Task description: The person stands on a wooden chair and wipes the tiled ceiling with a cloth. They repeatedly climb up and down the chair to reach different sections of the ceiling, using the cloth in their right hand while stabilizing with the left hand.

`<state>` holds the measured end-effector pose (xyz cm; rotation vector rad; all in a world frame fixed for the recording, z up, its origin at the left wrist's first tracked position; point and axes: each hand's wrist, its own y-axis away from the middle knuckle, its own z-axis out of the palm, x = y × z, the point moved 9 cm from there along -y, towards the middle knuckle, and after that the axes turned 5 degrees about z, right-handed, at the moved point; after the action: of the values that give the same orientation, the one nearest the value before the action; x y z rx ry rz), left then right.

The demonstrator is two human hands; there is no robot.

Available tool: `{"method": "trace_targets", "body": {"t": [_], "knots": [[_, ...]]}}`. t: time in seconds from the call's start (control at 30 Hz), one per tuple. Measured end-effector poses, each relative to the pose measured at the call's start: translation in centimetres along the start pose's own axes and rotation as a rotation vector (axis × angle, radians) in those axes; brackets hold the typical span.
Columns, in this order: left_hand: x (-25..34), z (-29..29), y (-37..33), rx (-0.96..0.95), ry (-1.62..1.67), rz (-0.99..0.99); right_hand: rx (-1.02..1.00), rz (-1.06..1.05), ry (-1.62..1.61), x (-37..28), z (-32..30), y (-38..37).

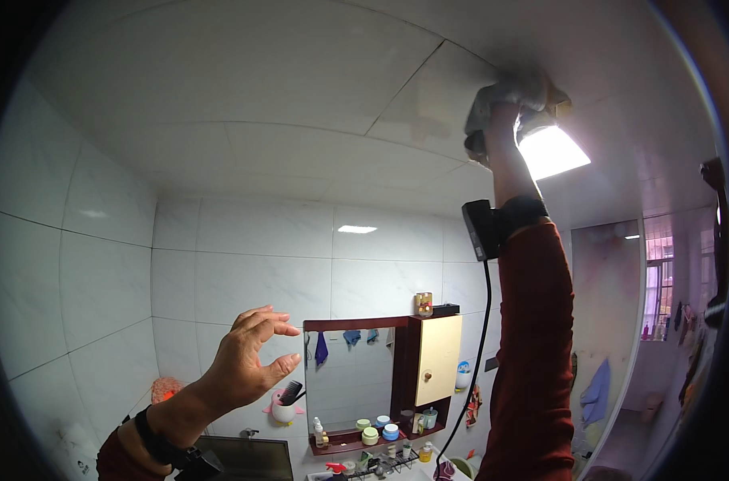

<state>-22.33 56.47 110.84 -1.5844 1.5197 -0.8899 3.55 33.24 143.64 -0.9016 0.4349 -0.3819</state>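
Observation:
My right hand is stretched up to the ceiling, beside the bright square ceiling light. It holds a crumpled grey cloth against the panel, and the cloth covers most of the fingers. Lower down on the left, my left hand is raised in the air with its fingers curved and apart. Nothing is in it. Both wrists wear black straps, and a small black box with a cable hangs at the right one.
A framed mirror and a cream cabinet door hang on the tiled wall. Jars stand on the mirror shelf. A penguin-shaped holder with a comb is left of it. At the right, a blue cloth hangs near a doorway.

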Motion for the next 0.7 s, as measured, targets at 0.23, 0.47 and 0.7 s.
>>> {"method": "trace_targets", "body": {"t": [0.23, 0.47, 0.7], "knots": [[1.8, 2.1, -1.9, -0.017, 0.101, 0.099, 0.103, -0.252, -0.111, -6.0, 0.8, 1.7], [-0.7, -0.6, 0.8, 0.032, 0.068, 0.059, -0.145, -0.343, 0.518, 2.3, -1.3, -1.7], [0.8, 2.8, -1.6, -0.014, 0.228, 0.156, 0.245, -0.36, 0.159, 0.5, -1.7, 0.2]]}}
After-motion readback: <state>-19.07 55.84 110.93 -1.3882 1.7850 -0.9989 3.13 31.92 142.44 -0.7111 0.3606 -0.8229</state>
